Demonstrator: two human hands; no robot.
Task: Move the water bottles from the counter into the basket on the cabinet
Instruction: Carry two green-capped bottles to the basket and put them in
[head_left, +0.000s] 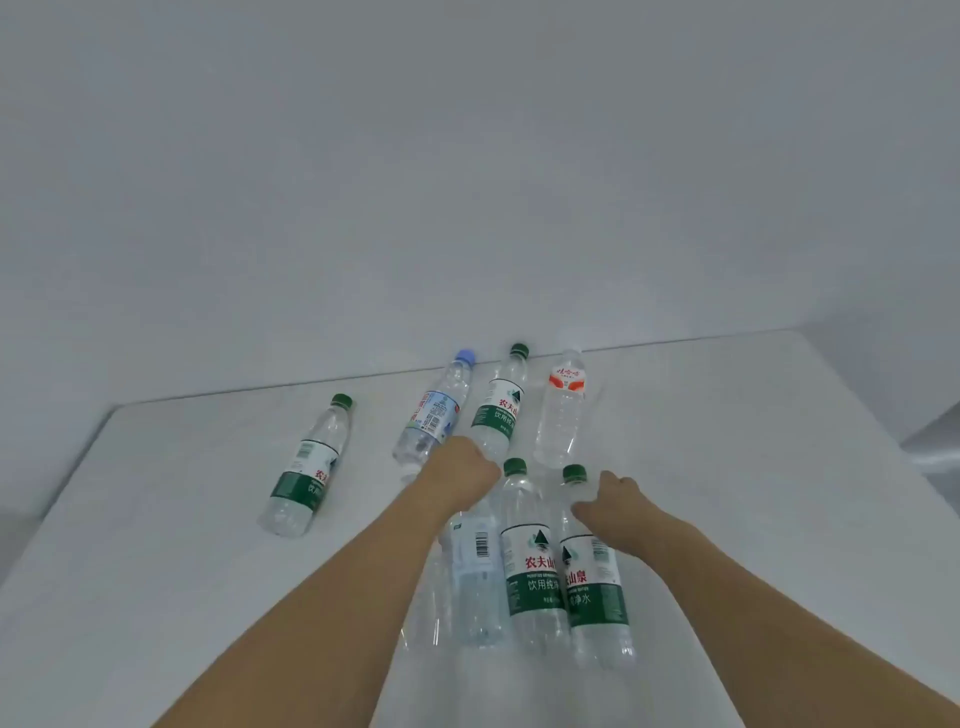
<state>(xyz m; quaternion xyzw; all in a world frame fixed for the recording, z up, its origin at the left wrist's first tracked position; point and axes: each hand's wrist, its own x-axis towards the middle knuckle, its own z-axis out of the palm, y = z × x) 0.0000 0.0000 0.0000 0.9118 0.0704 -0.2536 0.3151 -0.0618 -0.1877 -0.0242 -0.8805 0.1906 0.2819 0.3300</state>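
Several clear water bottles stand on the white counter (182, 571). In the back row are a blue-capped bottle (434, 410), a green-labelled bottle (501, 408) and an orange-labelled bottle (563, 410). One green-labelled bottle (309, 470) stands alone at the left. My left hand (462, 475) is closed over the top of a front bottle with a barcode label (475, 566), hiding its cap. My right hand (615, 501) curls around the neck of the rightmost front green-labelled bottle (597, 592). Between them stands another green-labelled bottle (530, 566). The basket is not in view.
A plain white wall (467, 182) rises behind the counter's back edge. The counter's right edge drops off near a grey surface (935, 447). A further clear bottle (428, 597) is partly hidden behind my left forearm.
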